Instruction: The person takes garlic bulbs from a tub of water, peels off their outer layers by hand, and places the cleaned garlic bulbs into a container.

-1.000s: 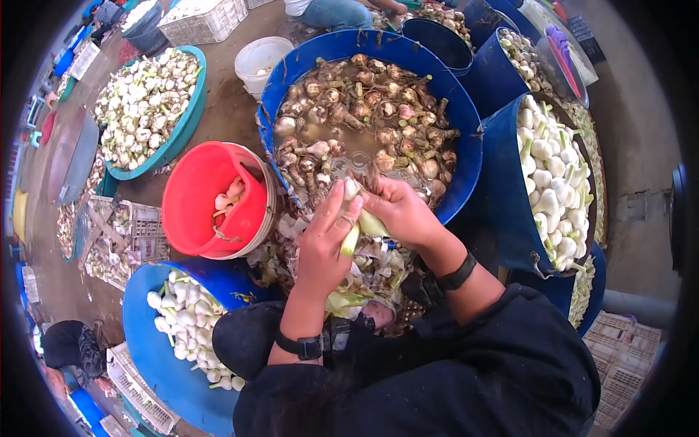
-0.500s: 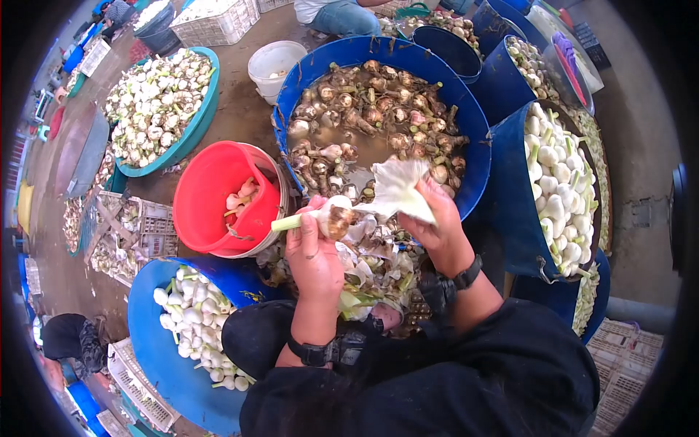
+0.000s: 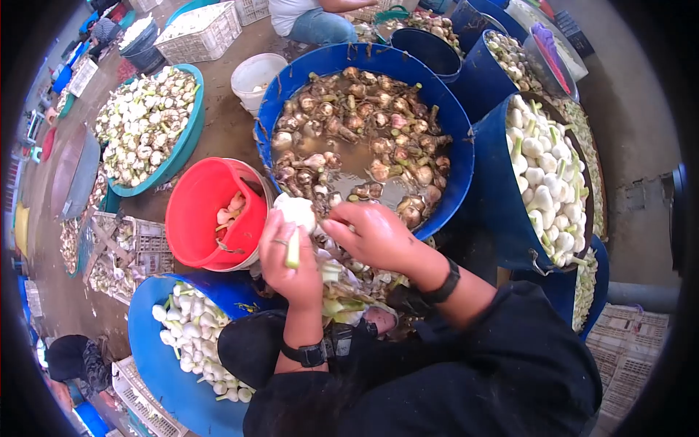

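My left hand (image 3: 295, 266) is closed round a garlic bulb (image 3: 295, 211). The bulb's white side faces up, and its cut green stem (image 3: 293, 249) points down toward me. Just right of the bulb is my right hand (image 3: 375, 234), its fingers bent and drawn together; whatever they may pinch is hidden. Below both hands lies a heap of peeled garlic skins (image 3: 349, 280). Ahead stands a blue tub (image 3: 466, 156) of brown, unpeeled garlic bulbs (image 3: 364, 109) in muddy water.
A red bucket (image 3: 186, 218) with a few cloves stands at left. White garlic bulbs fill a tilted blue barrel (image 3: 491, 197) at right and a blue basin (image 3: 156, 364) at lower left. A teal basin (image 3: 193, 124) of garlic is farther left. Another person (image 3: 320, 22) sits at the back.
The bulb in my left hand has turned from its brown side to a white side. My right hand has dropped the torn skin and moved left, close to the bulb.
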`<move>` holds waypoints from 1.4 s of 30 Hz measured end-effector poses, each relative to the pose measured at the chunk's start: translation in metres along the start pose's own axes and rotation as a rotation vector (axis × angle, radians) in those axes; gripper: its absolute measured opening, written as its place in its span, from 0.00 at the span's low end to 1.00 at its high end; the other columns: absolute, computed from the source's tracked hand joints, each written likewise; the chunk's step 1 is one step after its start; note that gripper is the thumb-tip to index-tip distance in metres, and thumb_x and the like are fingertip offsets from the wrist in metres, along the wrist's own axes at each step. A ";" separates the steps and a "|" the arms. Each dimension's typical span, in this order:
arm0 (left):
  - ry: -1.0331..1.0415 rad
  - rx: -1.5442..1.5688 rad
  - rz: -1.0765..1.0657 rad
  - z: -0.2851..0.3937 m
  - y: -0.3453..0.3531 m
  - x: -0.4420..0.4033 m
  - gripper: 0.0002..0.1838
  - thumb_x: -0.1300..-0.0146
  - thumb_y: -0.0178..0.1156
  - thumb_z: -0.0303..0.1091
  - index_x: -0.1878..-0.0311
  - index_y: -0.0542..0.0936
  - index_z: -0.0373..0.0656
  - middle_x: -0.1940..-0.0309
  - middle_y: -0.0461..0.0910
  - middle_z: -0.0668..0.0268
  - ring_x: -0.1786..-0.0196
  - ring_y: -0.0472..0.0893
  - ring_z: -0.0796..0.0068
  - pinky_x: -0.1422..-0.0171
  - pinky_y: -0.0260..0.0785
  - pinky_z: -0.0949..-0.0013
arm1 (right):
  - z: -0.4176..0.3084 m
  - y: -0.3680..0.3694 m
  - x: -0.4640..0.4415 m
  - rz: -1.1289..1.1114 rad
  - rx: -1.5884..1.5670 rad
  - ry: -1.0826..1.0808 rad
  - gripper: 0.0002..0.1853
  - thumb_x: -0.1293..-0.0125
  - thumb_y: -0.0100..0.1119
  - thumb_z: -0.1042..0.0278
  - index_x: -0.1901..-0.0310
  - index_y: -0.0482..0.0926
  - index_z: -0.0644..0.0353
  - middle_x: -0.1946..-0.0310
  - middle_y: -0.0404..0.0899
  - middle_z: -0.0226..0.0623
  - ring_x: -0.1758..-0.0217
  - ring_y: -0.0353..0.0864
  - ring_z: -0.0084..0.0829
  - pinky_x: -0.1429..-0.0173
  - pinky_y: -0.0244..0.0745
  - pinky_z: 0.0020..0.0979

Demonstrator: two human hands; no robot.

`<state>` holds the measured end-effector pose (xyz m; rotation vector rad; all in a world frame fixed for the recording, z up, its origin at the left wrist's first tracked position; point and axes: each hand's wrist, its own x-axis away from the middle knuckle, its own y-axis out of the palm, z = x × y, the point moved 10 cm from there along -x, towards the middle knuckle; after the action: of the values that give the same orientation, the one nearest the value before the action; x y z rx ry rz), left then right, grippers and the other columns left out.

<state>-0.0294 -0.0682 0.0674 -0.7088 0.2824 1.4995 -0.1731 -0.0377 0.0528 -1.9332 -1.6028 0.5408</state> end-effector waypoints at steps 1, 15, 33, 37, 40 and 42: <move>0.093 0.001 -0.034 0.012 0.004 0.003 0.11 0.50 0.62 0.19 0.62 0.76 0.34 0.55 0.75 0.51 0.50 0.75 0.54 0.44 0.68 0.58 | -0.003 -0.001 -0.004 0.028 0.018 0.029 0.13 0.42 0.51 0.59 0.70 0.76 0.61 0.76 0.76 0.49 0.69 0.76 0.50 0.65 0.70 0.44; -1.206 1.296 0.084 -0.112 0.029 0.056 0.14 0.35 0.49 0.43 0.57 0.73 0.41 0.61 0.78 0.64 0.55 0.78 0.71 0.55 0.75 0.66 | 0.017 0.038 0.001 -0.254 -0.053 0.017 0.15 0.42 0.58 0.56 0.67 0.76 0.62 0.75 0.77 0.44 0.70 0.77 0.44 0.65 0.71 0.37; -0.943 0.954 0.633 -0.160 -0.105 0.035 0.19 0.37 0.50 0.41 0.51 0.69 0.35 0.55 0.74 0.57 0.57 0.77 0.64 0.58 0.72 0.67 | 0.303 0.009 -0.089 -0.230 1.044 0.362 0.11 0.44 0.52 0.63 0.61 0.81 0.53 0.60 0.80 0.34 0.55 0.79 0.32 0.55 0.75 0.32; -0.976 0.584 0.315 -0.137 -0.015 0.016 0.13 0.38 0.53 0.37 0.52 0.72 0.43 0.57 0.75 0.67 0.60 0.75 0.76 0.64 0.66 0.78 | 0.340 0.036 -0.093 -0.425 0.850 0.488 0.12 0.45 0.51 0.66 0.61 0.81 0.55 0.58 0.80 0.37 0.54 0.79 0.35 0.53 0.75 0.34; -0.938 0.399 0.043 -0.131 0.020 0.013 0.11 0.38 0.54 0.34 0.54 0.73 0.41 0.59 0.74 0.68 0.60 0.75 0.79 0.65 0.65 0.80 | 0.342 0.082 -0.084 -0.729 0.771 0.356 0.14 0.46 0.48 0.70 0.59 0.80 0.58 0.56 0.78 0.42 0.50 0.77 0.37 0.52 0.74 0.35; -1.007 0.401 -0.074 -0.137 0.033 0.024 0.12 0.38 0.54 0.34 0.54 0.73 0.40 0.59 0.74 0.67 0.59 0.75 0.79 0.64 0.66 0.79 | 0.327 0.086 -0.096 -0.565 0.713 0.174 0.13 0.39 0.47 0.64 0.61 0.80 0.59 0.66 0.80 0.43 0.61 0.81 0.35 0.60 0.75 0.34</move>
<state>-0.0253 -0.1311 -0.0607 0.3816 -0.2136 1.4882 -0.3341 -0.0877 -0.2557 -0.9315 -1.4775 0.5752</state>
